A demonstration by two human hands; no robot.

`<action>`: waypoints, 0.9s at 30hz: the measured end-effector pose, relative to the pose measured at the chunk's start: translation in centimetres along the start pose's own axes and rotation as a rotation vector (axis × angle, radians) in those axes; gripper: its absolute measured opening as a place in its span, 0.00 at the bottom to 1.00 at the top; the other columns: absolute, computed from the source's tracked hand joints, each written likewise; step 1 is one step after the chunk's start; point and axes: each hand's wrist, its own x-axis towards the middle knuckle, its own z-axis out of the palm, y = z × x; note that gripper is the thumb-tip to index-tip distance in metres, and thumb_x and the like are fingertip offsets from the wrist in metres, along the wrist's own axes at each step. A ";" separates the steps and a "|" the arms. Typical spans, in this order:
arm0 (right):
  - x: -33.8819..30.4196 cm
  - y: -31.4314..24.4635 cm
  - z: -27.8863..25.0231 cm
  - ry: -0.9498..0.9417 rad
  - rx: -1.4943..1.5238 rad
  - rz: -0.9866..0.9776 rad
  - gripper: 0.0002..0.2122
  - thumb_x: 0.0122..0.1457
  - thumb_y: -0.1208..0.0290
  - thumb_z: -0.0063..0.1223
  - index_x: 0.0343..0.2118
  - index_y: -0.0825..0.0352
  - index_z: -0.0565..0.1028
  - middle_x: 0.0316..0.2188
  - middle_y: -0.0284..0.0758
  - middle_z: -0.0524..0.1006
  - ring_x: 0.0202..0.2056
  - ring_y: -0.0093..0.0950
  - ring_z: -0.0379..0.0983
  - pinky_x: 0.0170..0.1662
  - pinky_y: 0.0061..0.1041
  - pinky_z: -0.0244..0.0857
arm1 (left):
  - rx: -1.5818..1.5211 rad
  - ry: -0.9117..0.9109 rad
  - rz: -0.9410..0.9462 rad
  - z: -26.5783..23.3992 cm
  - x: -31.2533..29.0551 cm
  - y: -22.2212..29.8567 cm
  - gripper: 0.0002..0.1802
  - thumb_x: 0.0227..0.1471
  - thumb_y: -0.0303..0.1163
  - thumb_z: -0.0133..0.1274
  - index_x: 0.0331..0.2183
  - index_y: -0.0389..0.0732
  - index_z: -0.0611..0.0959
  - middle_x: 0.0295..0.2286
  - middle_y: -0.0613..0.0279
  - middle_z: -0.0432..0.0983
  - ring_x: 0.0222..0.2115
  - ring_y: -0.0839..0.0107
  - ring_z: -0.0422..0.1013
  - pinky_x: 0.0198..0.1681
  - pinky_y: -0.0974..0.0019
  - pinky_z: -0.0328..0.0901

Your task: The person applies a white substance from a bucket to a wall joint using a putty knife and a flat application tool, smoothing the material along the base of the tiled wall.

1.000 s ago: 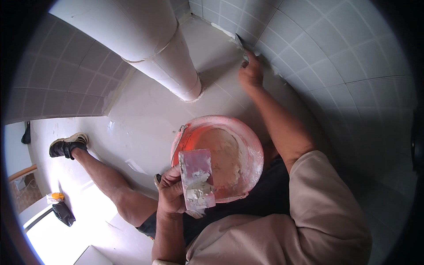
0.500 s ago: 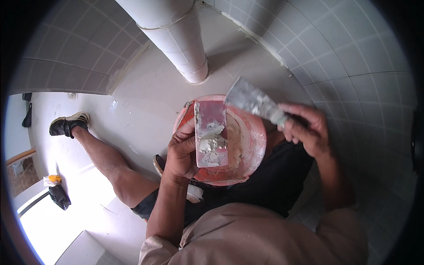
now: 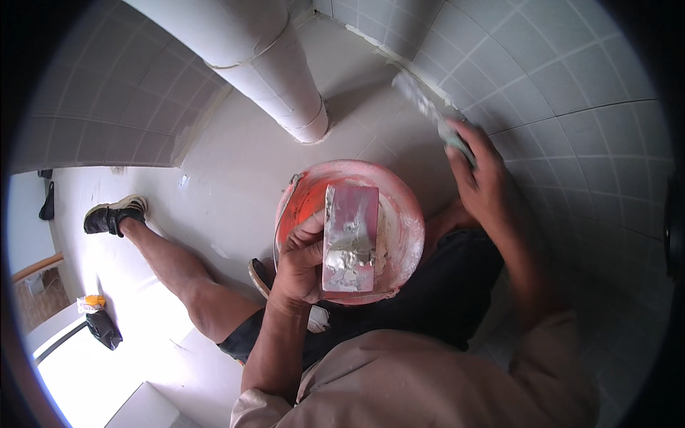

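Note:
My left hand (image 3: 301, 260) is closed on the left side of a flat reddish rectangular board (image 3: 353, 214), held over a bucket. White paste (image 3: 353, 255) is smeared on the board's lower half. Beneath it sits the red-orange bucket (image 3: 405, 214), its inside coated with pale paste. My right hand (image 3: 479, 165) grips the handle of a putty knife (image 3: 422, 100), slightly blurred. The knife's blade reaches toward the joint where the floor meets the tiled wall on the right; whether it touches there I cannot tell.
A thick white pipe (image 3: 282, 78) rises from the grey floor (image 3: 235, 164) ahead. Grey tiled walls (image 3: 564, 93) close in on the right and at the left back. My outstretched leg (image 3: 171, 264) lies at left. Beyond it are a black bag (image 3: 104, 329) and a yellow-and-white packet (image 3: 91, 304).
My right hand has carried the putty knife away from the board, forward toward the right wall's base. The left hand still holds the board over the bucket. The view has shifted slightly.

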 end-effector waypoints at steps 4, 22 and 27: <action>4.8 8.8 5.5 -0.030 -0.252 -0.073 0.21 0.55 0.80 0.50 0.53 0.62 0.69 0.38 0.44 0.70 0.40 0.45 0.71 0.43 0.40 0.67 | 0.025 0.014 -0.004 -0.1 -0.1 0.5 0.25 0.52 0.22 0.53 0.53 0.32 0.73 0.44 0.51 0.78 0.41 0.63 0.77 0.46 0.61 0.73; 7.5 17.5 14.4 0.149 -0.311 0.071 0.21 0.53 0.79 0.52 0.51 0.62 0.69 0.39 0.48 0.71 0.40 0.49 0.71 0.42 0.44 0.69 | 0.040 0.249 0.080 -2.7 -1.4 2.0 0.22 0.41 0.20 0.61 0.43 0.32 0.80 0.38 0.53 0.81 0.36 0.65 0.79 0.41 0.62 0.75; 11.7 17.5 18.1 0.140 -0.305 0.020 0.21 0.54 0.77 0.50 0.53 0.64 0.68 0.38 0.48 0.71 0.42 0.47 0.71 0.45 0.43 0.67 | 0.007 0.260 0.044 -2.3 -0.7 1.7 0.23 0.39 0.20 0.64 0.42 0.32 0.81 0.37 0.54 0.81 0.35 0.66 0.79 0.40 0.62 0.75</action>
